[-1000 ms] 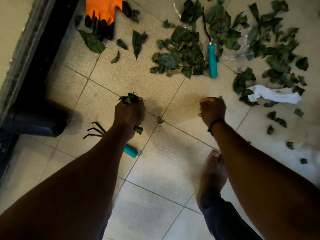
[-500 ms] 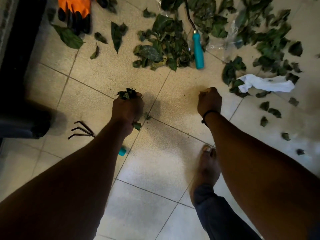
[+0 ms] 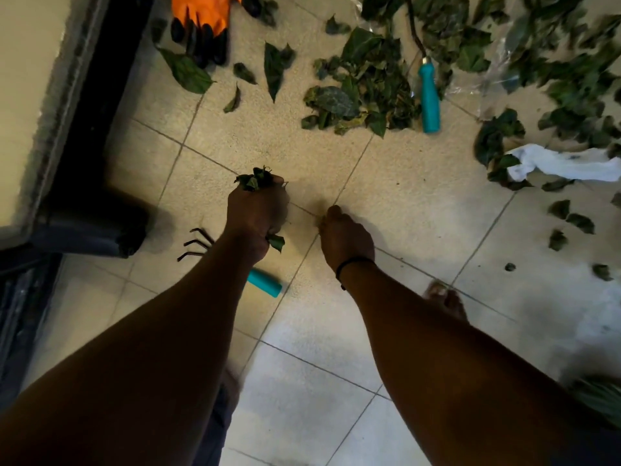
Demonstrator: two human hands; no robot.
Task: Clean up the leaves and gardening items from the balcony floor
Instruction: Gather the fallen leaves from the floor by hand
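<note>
Writing: none could be read on any item.
Left hand (image 3: 257, 211): gripped one clump of leaves (image 3: 256, 179).
Right hand (image 3: 346, 238): fingers reached down to the tiled floor (image 3: 420, 203); whether they held anything could not be told.
Teal-handled tools: two, a hand rake (image 3: 265, 283) under the left forearm and another tool (image 3: 429, 99) among scattered leaves (image 3: 353, 99).
Orange glove (image 3: 205, 15): one.
White cloth (image 3: 564, 166): one.

Both bare forearms reached forward and down, the left hand (image 3: 257, 210) clenched in a fist around a crumpled bunch of dark green leaves (image 3: 256, 179), the right hand (image 3: 346, 238) lower, fingers curled downward near the floor.
</note>
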